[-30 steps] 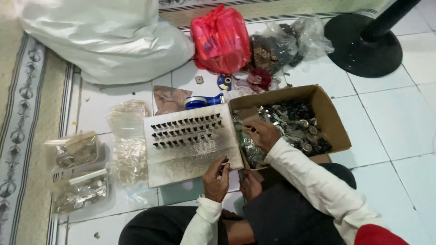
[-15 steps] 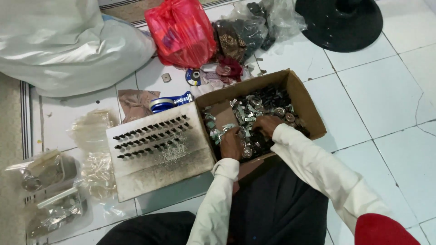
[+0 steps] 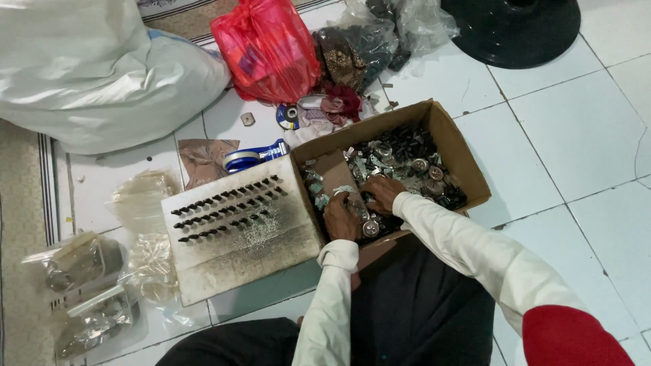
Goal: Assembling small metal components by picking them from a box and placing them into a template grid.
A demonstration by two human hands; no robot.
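The cardboard box [image 3: 453,146] sits on the white tile floor [image 3: 583,142], just in front of the person's lap. It is full of small metal parts [image 3: 407,159], too many to count. Both hands are inside it, close together near the front wall. The left hand [image 3: 341,217] lies curled over the parts, and the right hand [image 3: 382,193] is curled beside it, fingers down in the pile. I cannot tell if either grip holds a part or is just digging.

One white board [image 3: 241,227] with three rows of dark pieces stuck in it leans right against the box's left side. One blue tape roll [image 3: 254,156] lies just behind the board. One red plastic bag [image 3: 268,47] and one big white sack [image 3: 102,74] sit further back. One round black stand base [image 3: 512,27] is at the top right. Two clear bags [image 3: 85,261] of small things lie at the far left, near a rug edge [image 3: 20,224].

Half a second ago the left hand was at the box's near edge by the wrist of the other arm; now it is down among the parts. The camera has shifted a little, so the box looks lower and more to the right.
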